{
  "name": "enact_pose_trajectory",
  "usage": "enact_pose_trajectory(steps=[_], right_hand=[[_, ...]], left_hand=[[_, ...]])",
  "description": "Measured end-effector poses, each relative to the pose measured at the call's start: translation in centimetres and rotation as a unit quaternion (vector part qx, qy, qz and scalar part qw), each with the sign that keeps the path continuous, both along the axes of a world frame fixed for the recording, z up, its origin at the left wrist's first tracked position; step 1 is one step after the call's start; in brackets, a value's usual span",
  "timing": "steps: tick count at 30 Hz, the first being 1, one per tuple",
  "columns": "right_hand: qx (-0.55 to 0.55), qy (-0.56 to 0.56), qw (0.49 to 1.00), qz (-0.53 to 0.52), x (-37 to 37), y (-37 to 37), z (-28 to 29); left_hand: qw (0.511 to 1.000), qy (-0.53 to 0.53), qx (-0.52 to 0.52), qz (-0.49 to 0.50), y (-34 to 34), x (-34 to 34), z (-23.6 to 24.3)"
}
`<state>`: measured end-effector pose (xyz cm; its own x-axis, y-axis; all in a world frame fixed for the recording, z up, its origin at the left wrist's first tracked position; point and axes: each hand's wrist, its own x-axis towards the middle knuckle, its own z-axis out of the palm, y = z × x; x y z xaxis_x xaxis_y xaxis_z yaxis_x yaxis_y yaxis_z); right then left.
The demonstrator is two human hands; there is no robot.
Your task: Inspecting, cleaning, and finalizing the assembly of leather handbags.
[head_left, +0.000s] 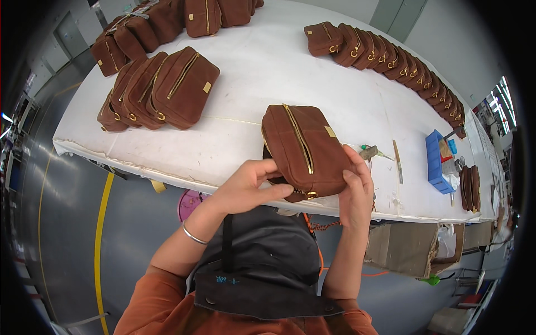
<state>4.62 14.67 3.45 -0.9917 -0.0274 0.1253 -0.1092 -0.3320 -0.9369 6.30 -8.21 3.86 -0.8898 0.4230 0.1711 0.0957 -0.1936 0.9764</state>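
Note:
A brown leather bag (304,139) with a long gold front zipper, a pale rectangular patch and a gold ring is held at the table's near edge. My left hand (254,187) grips its lower left corner, thumb beside the side zipper, which looks partly open, with some fingertips hidden. My right hand (354,187) holds the right side, fingers wrapped round the edge. Just right of the bag lie small tools (369,152), partly hidden, and a thin metal strip (398,162).
Similar bags stand grouped (184,89) at left and in a long row (379,53) at right on the white table (234,72). A blue bin (434,167) and small brown cases (470,187) sit at right. Below are cardboard boxes (402,248) and a pink container (190,204).

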Motion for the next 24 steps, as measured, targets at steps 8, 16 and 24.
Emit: enact_pose_trajectory(steps=[8,16,24], right_hand=[[0.020,-0.008,1.000,0.005,0.1,-0.1,-0.7],[0.031,0.266,0.961,0.068,2.0,1.0,1.8],[0.072,0.146,0.980,0.112,0.5,0.2,-0.2]], left_hand=[[0.967,-0.166,0.195,0.009,-1.2,-1.7,-1.7],[0.960,-0.102,0.260,0.033,-0.8,3.0,3.4],[0.974,-0.092,0.177,0.107,-1.2,0.7,0.8]])
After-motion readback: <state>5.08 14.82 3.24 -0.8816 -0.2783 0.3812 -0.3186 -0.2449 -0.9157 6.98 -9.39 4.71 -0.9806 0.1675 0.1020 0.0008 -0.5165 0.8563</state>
